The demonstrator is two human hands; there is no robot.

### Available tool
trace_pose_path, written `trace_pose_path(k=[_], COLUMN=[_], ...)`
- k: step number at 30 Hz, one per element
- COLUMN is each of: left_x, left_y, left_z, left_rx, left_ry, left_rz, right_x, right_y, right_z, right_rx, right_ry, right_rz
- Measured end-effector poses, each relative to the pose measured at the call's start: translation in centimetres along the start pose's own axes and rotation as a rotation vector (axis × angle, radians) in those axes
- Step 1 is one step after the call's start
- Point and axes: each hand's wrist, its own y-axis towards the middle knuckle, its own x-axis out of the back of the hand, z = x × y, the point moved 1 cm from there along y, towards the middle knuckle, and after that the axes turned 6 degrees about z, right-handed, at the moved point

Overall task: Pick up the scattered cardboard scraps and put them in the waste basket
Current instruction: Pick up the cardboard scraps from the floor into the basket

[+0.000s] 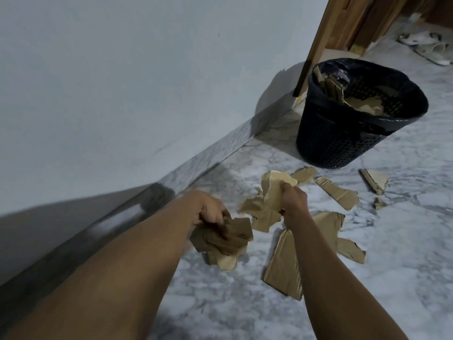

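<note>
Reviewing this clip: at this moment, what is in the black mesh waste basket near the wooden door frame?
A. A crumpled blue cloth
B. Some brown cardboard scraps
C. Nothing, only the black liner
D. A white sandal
B: torn brown cardboard scraps already lie inside the black mesh waste basket, while the left hand and right hand each grip more cardboard above the marble floor.

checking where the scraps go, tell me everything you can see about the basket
The basket is a round, dark mesh bin that looks plastic, lined with a black bag folded over its rim. It stands upright on the marble floor beside a wooden door frame. Cardboard already lies inside. Neither hand touches it.
</note>
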Motion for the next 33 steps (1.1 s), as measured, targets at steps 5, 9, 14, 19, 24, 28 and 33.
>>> trace_pose_path(k=[5,9,14,19,24,28,33], left_x=[-4.1,-5.4,-5.0,-4.7,-5.1,-6.0,-5.6], left_y=[3.6,4.9,5.1,4.9,4.1,4.0,4.2], left_z=[-0.9,-0.1,1.0,2.5,3.3,3.3,3.1], left_rx=[0.054,0.066,0.111,0.134,0.098,0.093,0.09], left_ry=[0.497,0.618,0.612,0.58,0.535,0.697,0.753], left_rz=[-0.076,-0.185,-0.194,-0.192,-0.233,-0.287,-0.291], right_x=[-1.8,-3.3,-4.2,-5.3,-5.9,-6.2,-5.9], right_y=[-0.4,-0.8,-1.3,-1.6,-1.4,-1.7,-1.6], right_z=[-1.3,-3.3,-4.5,-5.7,-6.1,-5.9,-5.0], right_rx=[0.065,0.025,-0.003,0.052,-0.014,0.069,0.08], right_ry=[-0.518,-0.854,-0.956,-1.168,-1.084,-0.902,-0.872], right_rz=[0.141,0.162,0.143,0.098,0.064,0.061,0.195])
